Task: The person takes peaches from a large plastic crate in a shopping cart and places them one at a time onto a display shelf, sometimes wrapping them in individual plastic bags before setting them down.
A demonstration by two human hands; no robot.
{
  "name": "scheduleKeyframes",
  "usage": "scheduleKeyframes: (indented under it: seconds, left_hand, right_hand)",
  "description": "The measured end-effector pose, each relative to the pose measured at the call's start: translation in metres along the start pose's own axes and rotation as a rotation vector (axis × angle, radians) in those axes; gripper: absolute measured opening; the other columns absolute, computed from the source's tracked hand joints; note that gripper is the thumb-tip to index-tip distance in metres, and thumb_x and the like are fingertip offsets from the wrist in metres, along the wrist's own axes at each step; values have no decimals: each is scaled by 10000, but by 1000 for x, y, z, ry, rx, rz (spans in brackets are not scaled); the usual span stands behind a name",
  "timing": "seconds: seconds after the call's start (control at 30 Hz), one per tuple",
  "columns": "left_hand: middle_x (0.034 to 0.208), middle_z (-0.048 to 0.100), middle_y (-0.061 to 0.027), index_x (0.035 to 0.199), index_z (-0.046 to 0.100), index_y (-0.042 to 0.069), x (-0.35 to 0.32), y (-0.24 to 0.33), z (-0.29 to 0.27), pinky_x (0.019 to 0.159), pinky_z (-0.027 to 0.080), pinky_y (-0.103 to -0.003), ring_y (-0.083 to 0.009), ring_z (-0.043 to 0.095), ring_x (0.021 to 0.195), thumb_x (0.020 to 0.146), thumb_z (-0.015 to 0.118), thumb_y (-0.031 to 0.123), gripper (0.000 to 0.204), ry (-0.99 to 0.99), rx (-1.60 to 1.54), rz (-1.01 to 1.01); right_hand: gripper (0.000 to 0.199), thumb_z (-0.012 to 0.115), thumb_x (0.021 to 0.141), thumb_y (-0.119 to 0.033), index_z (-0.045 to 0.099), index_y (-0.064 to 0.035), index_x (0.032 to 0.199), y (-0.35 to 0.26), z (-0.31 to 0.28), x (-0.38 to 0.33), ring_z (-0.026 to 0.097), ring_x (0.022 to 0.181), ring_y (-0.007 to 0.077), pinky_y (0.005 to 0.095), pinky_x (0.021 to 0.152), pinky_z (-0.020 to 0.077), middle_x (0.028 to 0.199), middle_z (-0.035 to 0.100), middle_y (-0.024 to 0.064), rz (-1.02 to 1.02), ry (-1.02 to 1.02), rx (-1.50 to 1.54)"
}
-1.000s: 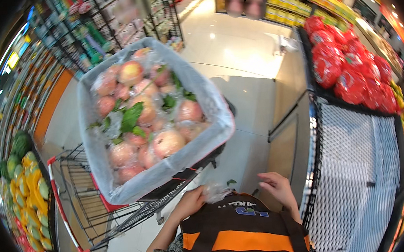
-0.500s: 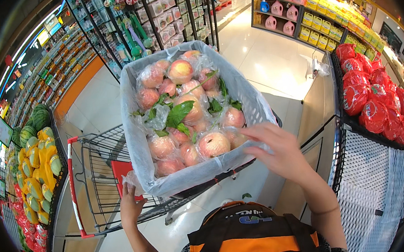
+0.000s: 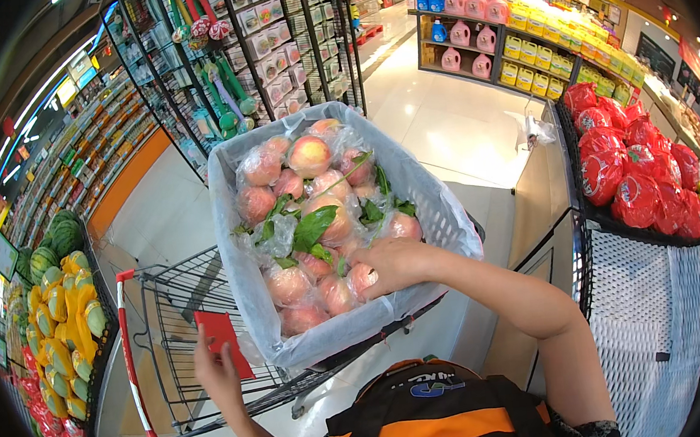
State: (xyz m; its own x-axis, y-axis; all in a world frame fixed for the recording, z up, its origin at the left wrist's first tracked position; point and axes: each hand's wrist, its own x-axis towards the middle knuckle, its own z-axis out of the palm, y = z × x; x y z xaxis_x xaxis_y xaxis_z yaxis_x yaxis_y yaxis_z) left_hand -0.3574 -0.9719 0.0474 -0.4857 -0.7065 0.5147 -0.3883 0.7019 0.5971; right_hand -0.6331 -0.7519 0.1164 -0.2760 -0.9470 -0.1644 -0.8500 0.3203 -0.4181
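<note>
My right hand reaches into a crate lined with pale film and closes round a wrapped peach near the front. Its fingertips are partly hidden by the hand itself. Several more peaches in clear plastic fill the crate, among them a yellow-red peach at the back, with green leaves lying on top. To the left of the crate, my left hand is open, fingers upright and apart, beside a red panel in the shopping cart. Clear plastic shows faintly between that hand and the crate.
The crate rests on a shopping cart with a red and white handle. Yellow-netted melons and watermelons lie on a left-hand stand. At right are red bagged goods and a white mesh-covered stand. A hanging-goods rack stands behind.
My right hand has moved left and down from the crate's front right edge onto a peach. My left hand has come away from the plastic at the crate's corner. The view has shifted slightly.
</note>
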Motion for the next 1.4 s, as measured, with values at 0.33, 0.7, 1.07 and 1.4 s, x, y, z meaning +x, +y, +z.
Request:
scheduleKeyframes:
  seconds: [0.33, 0.7, 1.07, 1.4]
  left_hand:
    - [877, 639, -137, 998, 632, -21, -25, 132, 10, 674, 489, -294, -202, 620, 726, 725, 645, -7, 274, -1169, -1074, 277]
    - [1236, 415, -176, 1218, 451, 15, -9, 184, 49, 812, 454, -331, -269, 517, 1023, 720, 656, 37, 539, -414, -760, 308]
    - [1348, 292, -132, 1374, 141, 22, -23, 216, 64, 1001, 325, -362, -238, 364, 1216, 502, 861, 227, 1149, -815, -1264, 44]
    - [1253, 397, -99, 1332, 225, 113, -69, 221, 115, 832, 491, -458, -242, 480, 1107, 592, 791, 113, 932, -1479, -1617, -603]
  right_hand:
    - [454, 737, 622, -350, 593, -54, 934, 25, -4, -7, 586, 710, 213, 317, 646, 451, 733, 618, 112, -20, 209, 382]
    - [110, 666, 749, -106, 606, -16, 769, 10, -12, -15, 577, 627, 105, 247, 591, 459, 673, 621, 58, 173, 711, 752]
    - [88, 604, 833, -101, 567, -21, 825, -43, -25, -103, 478, 665, 44, 181, 602, 381, 733, 562, -5, -130, 959, 1490]
    - [205, 632, 781, -28, 524, -7, 954, -11, 28, -175, 513, 749, 76, 224, 696, 440, 822, 538, 12, 183, 1391, 938]
